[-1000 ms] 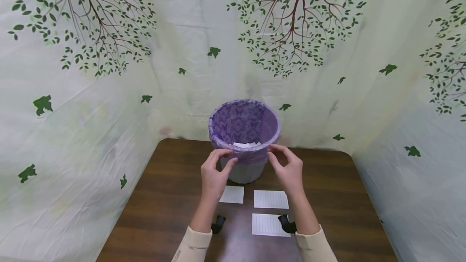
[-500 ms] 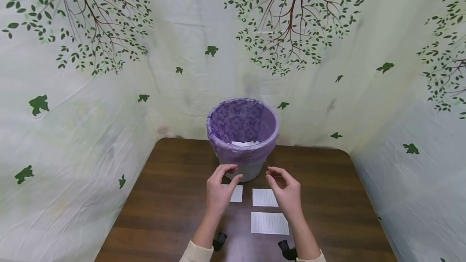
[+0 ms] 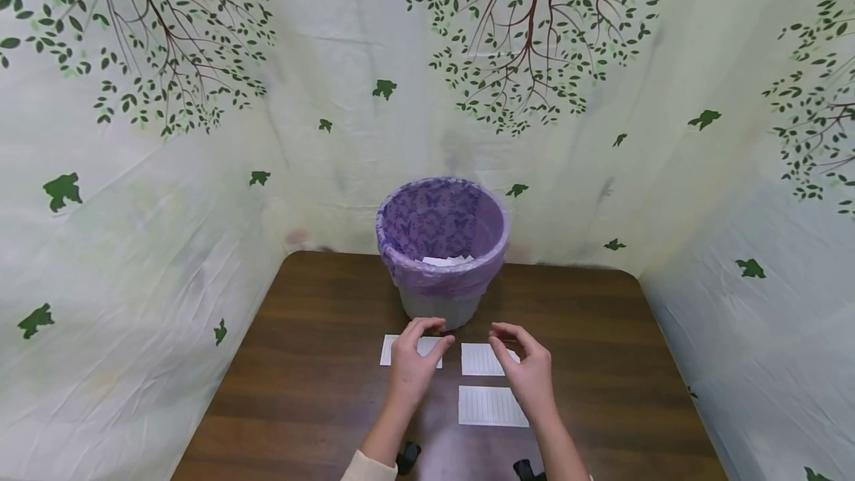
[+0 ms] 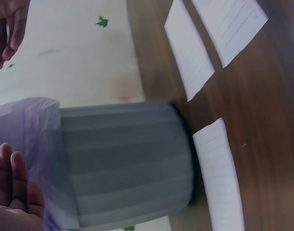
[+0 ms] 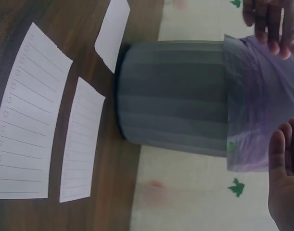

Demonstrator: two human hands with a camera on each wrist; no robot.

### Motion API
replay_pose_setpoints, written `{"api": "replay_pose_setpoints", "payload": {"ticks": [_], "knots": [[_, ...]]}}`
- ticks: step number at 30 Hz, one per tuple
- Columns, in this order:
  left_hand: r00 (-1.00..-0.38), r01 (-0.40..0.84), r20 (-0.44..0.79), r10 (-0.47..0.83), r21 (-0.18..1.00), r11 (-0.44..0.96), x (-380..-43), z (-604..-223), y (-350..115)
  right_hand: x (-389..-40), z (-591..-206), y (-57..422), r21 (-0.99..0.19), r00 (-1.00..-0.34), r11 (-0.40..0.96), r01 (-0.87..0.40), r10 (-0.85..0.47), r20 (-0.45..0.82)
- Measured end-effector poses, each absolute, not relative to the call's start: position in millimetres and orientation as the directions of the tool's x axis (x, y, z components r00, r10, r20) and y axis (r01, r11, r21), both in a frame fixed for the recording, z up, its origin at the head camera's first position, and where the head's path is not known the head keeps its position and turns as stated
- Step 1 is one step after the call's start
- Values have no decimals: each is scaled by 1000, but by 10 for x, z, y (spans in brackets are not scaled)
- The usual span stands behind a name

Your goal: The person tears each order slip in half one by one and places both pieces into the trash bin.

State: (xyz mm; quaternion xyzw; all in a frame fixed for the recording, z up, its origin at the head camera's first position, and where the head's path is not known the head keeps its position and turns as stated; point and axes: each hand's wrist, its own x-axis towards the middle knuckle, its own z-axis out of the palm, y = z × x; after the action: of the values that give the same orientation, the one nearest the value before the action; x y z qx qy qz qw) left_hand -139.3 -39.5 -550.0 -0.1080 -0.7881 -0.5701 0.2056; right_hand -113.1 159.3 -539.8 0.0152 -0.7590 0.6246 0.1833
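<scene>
Both hands are held apart in front of a grey waste bin (image 3: 437, 306) with a purple patterned liner (image 3: 434, 280) folded over its rim. My left hand (image 3: 410, 370) hovers above a lined paper sheet (image 3: 387, 351), partly covering it in the head view. Above a second sheet (image 3: 476, 359) is my right hand (image 3: 532, 373), hiding that sheet's right end. Thumb and fingers of each hand are loosely bent, with nothing between them. A third lined sheet (image 3: 492, 407) lies nearer, just below the second. In the right wrist view, small checkboxes run along the nearest sheet (image 5: 29, 120).
White papers (image 3: 446, 261) lie inside the bin. The brown wooden table (image 3: 307, 362) ends at the back and sides against pale cloth (image 3: 334, 191) printed with trees and leaves. A black strap (image 3: 409, 457) is on the left wrist.
Both hands have come down and back from the bin's rim to over the sheets, their fingers still loosely bent. Bin and sheets stay put; the head view has shifted slightly.
</scene>
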Motion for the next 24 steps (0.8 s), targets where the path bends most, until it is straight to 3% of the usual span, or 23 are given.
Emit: {"api": "replay_pose_setpoints", "payload": {"ticks": [24], "knots": [[-914,381,406,12,845,376,-1267,-5833,-233,-956,-5620,1654,-968,-942,213,-134,277,191]]}}
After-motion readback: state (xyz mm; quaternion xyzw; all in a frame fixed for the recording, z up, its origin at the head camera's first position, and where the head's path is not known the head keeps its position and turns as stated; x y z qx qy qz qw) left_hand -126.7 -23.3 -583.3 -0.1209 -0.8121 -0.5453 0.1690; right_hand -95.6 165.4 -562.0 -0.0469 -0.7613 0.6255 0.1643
